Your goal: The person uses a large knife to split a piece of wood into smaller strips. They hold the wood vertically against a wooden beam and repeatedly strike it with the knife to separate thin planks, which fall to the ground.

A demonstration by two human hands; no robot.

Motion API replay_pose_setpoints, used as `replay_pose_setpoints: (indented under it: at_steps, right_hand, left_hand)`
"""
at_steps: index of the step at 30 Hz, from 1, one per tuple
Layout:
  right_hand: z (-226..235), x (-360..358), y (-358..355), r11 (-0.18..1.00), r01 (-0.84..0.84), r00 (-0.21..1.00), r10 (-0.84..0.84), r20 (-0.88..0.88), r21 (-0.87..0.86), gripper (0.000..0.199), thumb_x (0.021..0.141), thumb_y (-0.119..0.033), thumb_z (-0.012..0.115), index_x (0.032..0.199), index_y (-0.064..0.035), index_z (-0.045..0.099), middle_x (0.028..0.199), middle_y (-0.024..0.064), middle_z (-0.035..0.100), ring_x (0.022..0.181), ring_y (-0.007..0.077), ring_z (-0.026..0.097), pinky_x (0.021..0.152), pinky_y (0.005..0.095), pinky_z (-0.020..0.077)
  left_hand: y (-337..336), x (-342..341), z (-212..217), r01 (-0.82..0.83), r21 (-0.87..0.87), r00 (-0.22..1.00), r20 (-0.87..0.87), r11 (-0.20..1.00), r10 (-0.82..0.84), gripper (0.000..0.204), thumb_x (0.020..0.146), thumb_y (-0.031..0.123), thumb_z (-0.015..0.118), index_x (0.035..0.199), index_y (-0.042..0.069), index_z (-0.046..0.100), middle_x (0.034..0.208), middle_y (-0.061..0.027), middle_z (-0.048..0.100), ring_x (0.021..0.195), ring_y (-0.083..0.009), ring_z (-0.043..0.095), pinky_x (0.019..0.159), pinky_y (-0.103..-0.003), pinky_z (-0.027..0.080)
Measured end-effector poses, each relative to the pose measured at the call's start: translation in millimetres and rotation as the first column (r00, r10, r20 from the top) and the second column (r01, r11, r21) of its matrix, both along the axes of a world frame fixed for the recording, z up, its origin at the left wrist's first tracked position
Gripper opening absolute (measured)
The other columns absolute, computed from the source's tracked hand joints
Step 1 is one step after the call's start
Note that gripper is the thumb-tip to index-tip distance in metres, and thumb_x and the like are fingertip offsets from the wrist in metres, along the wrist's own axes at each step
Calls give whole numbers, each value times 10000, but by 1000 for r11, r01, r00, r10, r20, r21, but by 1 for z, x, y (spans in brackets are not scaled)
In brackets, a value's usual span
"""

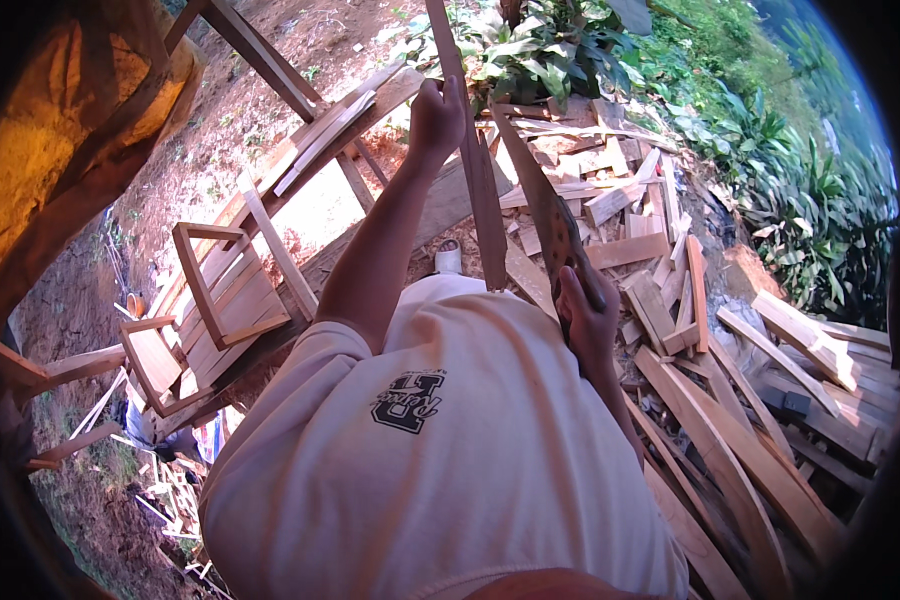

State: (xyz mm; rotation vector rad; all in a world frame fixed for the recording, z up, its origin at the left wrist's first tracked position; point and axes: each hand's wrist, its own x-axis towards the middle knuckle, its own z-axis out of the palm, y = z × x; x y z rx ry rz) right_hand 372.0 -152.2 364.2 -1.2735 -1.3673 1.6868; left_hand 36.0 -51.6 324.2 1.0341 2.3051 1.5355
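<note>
My left hand (pixel 437 118) is stretched out ahead and grips a long, narrow wooden slat (pixel 475 170) that stands nearly upright, its lower end near my white shoe (pixel 448 259). My right hand (pixel 587 318) is closed around the handle of a long rusty blade (pixel 542 195), a machete or saw. The blade slants up and to the left, close beside the slat's right edge. My white shirt (pixel 440 460) fills the lower middle of the view.
A heap of wooden offcuts and planks (pixel 650 220) lies to the right, with longer curved boards (pixel 730 460) nearer me. On the left stands a rough wooden frame with stacked slats (pixel 220 300). Green plants (pixel 790 180) border the far right.
</note>
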Motion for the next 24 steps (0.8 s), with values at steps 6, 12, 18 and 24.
replay_pose_setpoints:
  at_steps: [6, 12, 18, 24]
  right_hand:
    - [0, -2, -6, 991, 103, 993, -107, -39, -91, 217, 1033, -157, 686, 882, -38, 586, 637, -26, 499, 507, 52, 423, 480, 232, 336]
    - [-3, 1, -8, 977, 181, 980, -170, 105, -113, 246, 1038, -155, 676, 845, -55, 559, 632, -21, 496, 505, 52, 424, 477, 235, 336]
    - [-1, -10, -7, 952, 285, 941, -256, 221, -112, 291, 1048, -165, 650, 799, -62, 541, 605, -27, 458, 489, 53, 419, 465, 242, 341]
    - [-2, -27, -1, 923, 361, 916, -324, 238, -133, 205, 1050, -151, 653, 886, -35, 611, 638, -33, 511, 515, 29, 431, 472, 227, 328]
  left_hand:
    - [-11, -26, -88, -10, -181, 991, 127, 983, 33, 394, 1097, 317, 478, 1062, -58, 593, 905, -300, 704, 909, -467, 700, 798, -540, 521]
    - [-13, -50, -187, -4, -285, 967, 245, 959, 77, 376, 1094, 307, 491, 1144, -47, 603, 1027, -261, 712, 964, -416, 697, 856, -505, 512]
    - [5, -103, -250, 18, -284, 924, 370, 959, 92, 379, 1083, 328, 523, 1116, -28, 647, 985, -226, 723, 916, -353, 710, 825, -470, 522]
    - [17, -138, -283, 17, -274, 935, 346, 961, 82, 396, 1089, 341, 515, 1047, -28, 653, 900, -196, 711, 836, -312, 696, 778, -449, 518]
